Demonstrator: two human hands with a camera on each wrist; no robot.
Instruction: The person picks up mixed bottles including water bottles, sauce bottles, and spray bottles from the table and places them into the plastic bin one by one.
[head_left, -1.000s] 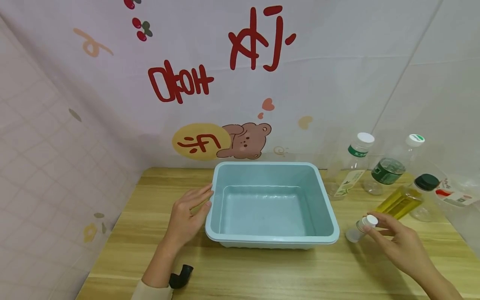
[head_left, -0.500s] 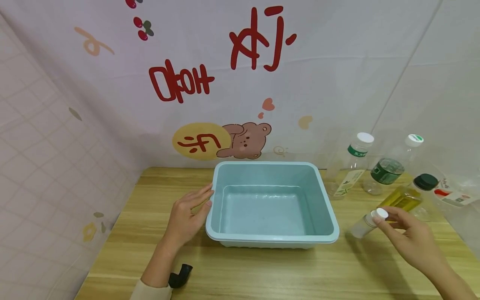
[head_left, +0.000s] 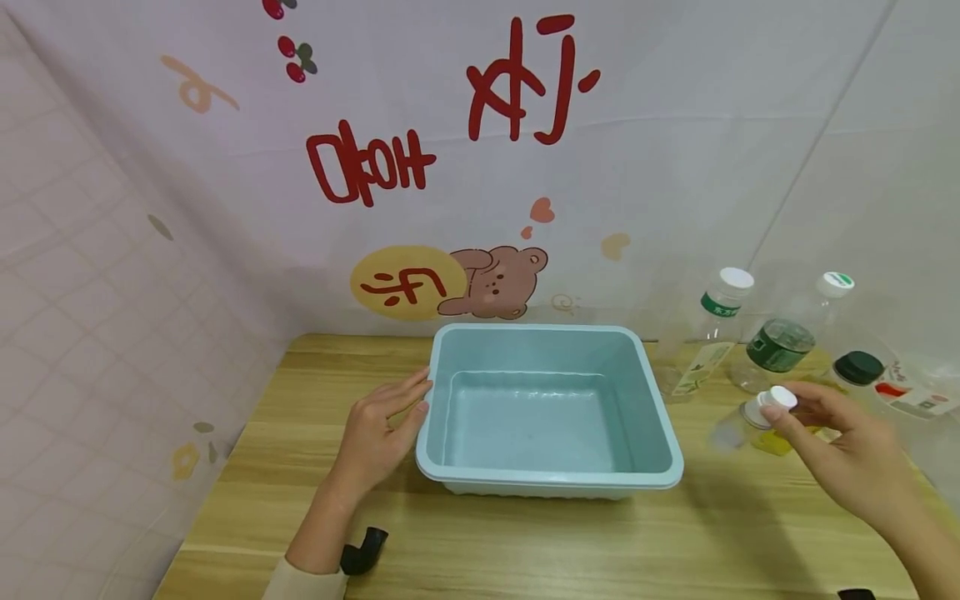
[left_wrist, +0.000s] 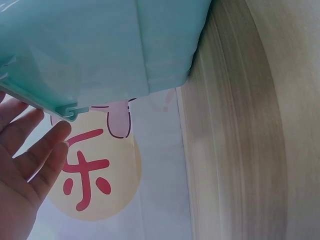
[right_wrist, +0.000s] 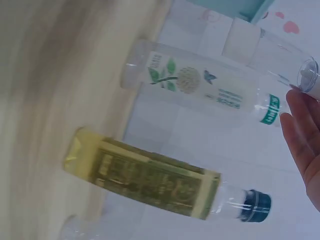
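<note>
Along the left rim of a pale blue plastic basin [head_left: 525, 478], my left hand [head_left: 382, 433] rests with its fingers fairly straight. The left wrist view shows the fingertips against the rim's underside. My right hand [head_left: 851, 442] pinches a small clear bottle [head_left: 742, 427] by its white cap, between thumb and fingers. That bottle leans, its base toward the basin and blurred. Behind the right hand stands an oil bottle [right_wrist: 155, 175] with yellow liquid and a dark green cap, partly hidden in the head view.
At the back right stand a clear bottle with a white cap [head_left: 705, 342], another with a green label [head_left: 780, 346], and a clear container [head_left: 922, 387] with a red-and-white label. A black bent tube [head_left: 365, 550] lies by the left forearm. A printed cloth [head_left: 660, 183] hangs behind the table.
My right hand has moved right and away from me, carrying the small bottle up off the table beside the oil bottle. The left hand stays at the basin's rim.
</note>
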